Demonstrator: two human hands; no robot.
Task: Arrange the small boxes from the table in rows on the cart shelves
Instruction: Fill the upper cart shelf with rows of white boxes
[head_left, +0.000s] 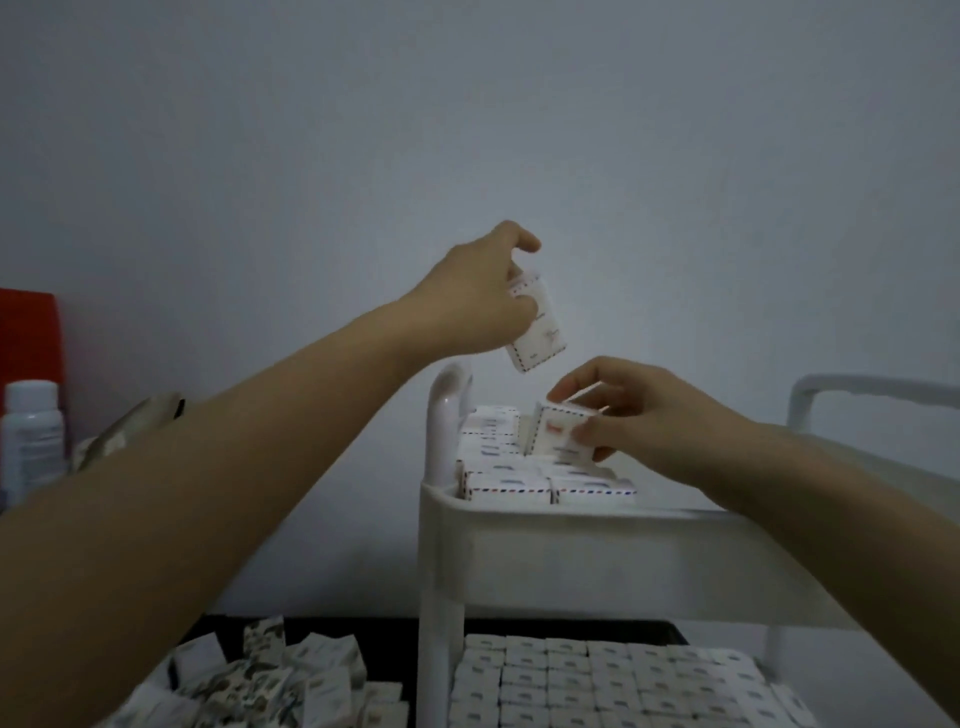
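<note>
My left hand (475, 296) is raised above the white cart's top shelf (582, 545) and pinches a small white box (537, 332) with a red-and-blue dashed border. My right hand (639, 415) grips a second such box (558, 431) low over the rows of boxes (524, 480) standing at the left of that shelf. The lower shelf holds tight rows of boxes (597, 686). A loose heap of boxes (270, 680) lies on the dark table at the bottom left.
The cart's white handle post (447, 415) rises just left of the top rows, and a rail (872, 389) stands at the far right. A white bottle (31, 431) and a red object (28, 332) sit by the left edge.
</note>
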